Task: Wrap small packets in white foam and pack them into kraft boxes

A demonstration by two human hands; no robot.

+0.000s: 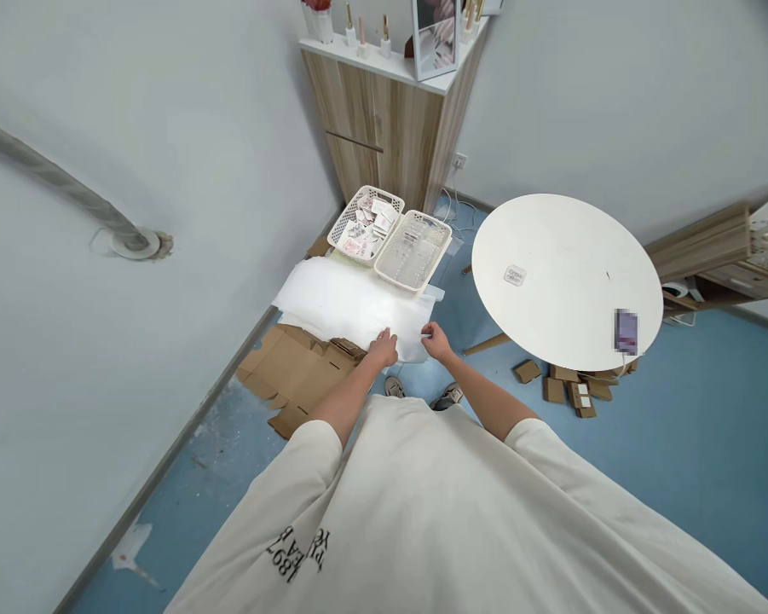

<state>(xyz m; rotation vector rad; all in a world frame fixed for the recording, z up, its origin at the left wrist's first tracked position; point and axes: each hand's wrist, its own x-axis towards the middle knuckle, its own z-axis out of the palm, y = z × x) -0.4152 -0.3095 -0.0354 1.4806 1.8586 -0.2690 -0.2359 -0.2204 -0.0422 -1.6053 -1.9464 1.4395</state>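
Note:
A white sheet (342,294), which looks like soft foam or padding, lies spread in front of me. My left hand (384,348) rests at its near edge, fingers stretched out and apart, with nothing visible in them. At the sheet's right edge my right hand (435,341) is closed in a pinch. A small pale bit shows at its fingertips, too small to tell from the sheet's edge. Just beyond the sheet stand two white plastic baskets. The left basket (393,200) has several printed cards or packets in it; the right basket (444,230) holds clear plastic-looking pieces.
Flattened cardboard (294,367) lies on the floor at left. A round white table (556,247) stands right, bearing a small clear case (515,275) and a blurred phone-like object (626,331). Small brown boxes (554,390) lie under its edge. A wooden cabinet (402,111) fills the corner.

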